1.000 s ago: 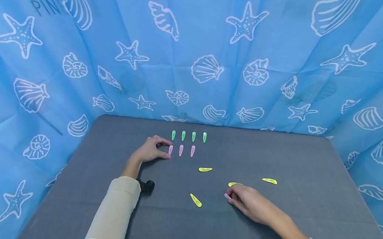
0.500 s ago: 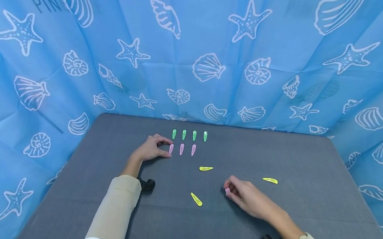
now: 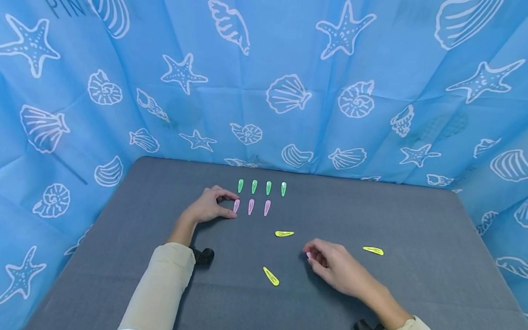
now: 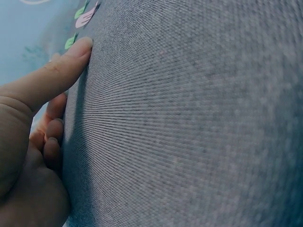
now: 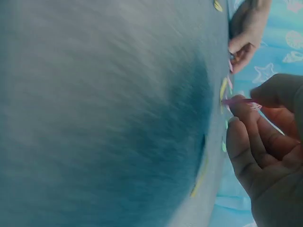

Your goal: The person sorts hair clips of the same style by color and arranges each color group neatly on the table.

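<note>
Snap hair clips lie on a grey cloth-covered table. My left hand (image 3: 208, 205) pinches the leftmost pink hair clip (image 3: 236, 206) by its ends, thumb at the near end and index finger at the far one. Two more pink clips (image 3: 251, 207) continue that row, below a row of several green clips (image 3: 254, 187). Toward the right, my right hand (image 3: 337, 268) holds another pink clip (image 5: 239, 100) between thumb and fingertips, raised over the cloth. In the left wrist view the thumb (image 4: 71, 56) hides the clip it touches.
Yellow clips lie scattered: one (image 3: 284, 234) below the pink row, one (image 3: 271, 276) nearer the front, one (image 3: 373, 250) at the right. Another yellow clip (image 5: 200, 177) shows under the right hand in its wrist view. A blue seashell-print curtain (image 3: 287, 95) borders the table (image 3: 217, 305).
My right hand has moved a little left and away from me with its pink clip, covering a yellow clip seen earlier in the head view. The left hand keeps its place.
</note>
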A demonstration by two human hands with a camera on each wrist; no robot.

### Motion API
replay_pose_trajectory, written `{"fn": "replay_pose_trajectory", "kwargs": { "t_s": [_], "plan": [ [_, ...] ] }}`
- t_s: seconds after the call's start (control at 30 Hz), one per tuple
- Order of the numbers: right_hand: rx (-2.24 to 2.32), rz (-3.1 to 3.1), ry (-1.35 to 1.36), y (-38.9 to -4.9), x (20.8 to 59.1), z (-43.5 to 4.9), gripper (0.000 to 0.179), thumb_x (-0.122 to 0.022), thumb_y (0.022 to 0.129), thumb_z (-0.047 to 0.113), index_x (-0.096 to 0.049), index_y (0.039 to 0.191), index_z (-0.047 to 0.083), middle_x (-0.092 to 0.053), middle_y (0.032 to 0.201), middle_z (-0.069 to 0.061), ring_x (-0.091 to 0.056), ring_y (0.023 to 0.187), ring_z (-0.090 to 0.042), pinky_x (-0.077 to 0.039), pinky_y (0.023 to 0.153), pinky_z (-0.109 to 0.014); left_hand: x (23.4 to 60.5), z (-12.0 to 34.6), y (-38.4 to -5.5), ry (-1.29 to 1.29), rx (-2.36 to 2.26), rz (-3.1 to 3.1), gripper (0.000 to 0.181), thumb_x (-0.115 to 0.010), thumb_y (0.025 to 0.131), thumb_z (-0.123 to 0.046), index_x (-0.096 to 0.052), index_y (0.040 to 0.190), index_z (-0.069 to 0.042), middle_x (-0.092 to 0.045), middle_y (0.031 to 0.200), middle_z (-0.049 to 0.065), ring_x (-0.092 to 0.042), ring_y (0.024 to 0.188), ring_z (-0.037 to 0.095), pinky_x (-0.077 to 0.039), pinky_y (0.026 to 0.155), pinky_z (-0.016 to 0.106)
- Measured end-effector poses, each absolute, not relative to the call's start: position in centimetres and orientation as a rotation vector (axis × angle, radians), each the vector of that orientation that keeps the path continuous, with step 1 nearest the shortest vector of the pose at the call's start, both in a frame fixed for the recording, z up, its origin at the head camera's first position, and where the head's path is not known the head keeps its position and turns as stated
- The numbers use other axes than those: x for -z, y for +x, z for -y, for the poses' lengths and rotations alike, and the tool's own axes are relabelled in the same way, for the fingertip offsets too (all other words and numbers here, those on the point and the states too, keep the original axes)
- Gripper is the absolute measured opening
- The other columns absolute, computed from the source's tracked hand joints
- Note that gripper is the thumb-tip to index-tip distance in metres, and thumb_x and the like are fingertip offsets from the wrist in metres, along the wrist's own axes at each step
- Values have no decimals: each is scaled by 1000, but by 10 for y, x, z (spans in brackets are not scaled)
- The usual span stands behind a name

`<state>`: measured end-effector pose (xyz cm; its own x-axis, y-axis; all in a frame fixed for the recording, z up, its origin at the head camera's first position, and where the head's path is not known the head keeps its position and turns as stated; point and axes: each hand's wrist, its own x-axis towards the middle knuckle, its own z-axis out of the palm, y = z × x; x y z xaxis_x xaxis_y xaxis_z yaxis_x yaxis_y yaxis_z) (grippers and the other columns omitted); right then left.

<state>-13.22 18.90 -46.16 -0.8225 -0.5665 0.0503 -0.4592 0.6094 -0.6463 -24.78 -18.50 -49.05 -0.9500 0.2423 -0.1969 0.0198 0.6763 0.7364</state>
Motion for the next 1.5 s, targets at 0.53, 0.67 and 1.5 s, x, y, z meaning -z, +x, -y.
{"fn": "replay_pose_trajectory", "kwargs": {
  "t_s": [0.53, 0.67, 1.5],
  "plan": [
    [1273, -2790, -543, -198, 459, -161, 13, -71, 96, 13, -73, 107, 4, -74, 92, -4, -64, 76, -11, -53, 65, -23, 490, 186, -249, 219, -1139, -2618, 45, -87, 82, -32, -73, 124, -28, -54, 132, 6, -41, 121, 28, -38, 104, 55],
    [1314, -2783, -458, -217, 464, -150, 15, -72, 96, 15, -73, 107, 6, -74, 91, -7, -63, 74, -12, -51, 64, -24, 489, 185, -250, 218, -1142, -2617, 45, -87, 82, -32, -73, 124, -27, -54, 133, 8, -41, 122, 29, -38, 106, 57],
    [1127, -2798, -236, -256, 479, -113, 16, -73, 95, 16, -75, 105, 4, -70, 89, -7, -59, 79, -17, -43, 70, -28, 489, 185, -249, 242, -1129, -2629, 47, -87, 82, -33, -72, 126, -25, -54, 132, 8, -42, 119, 28, -39, 102, 53]
  ]
}}
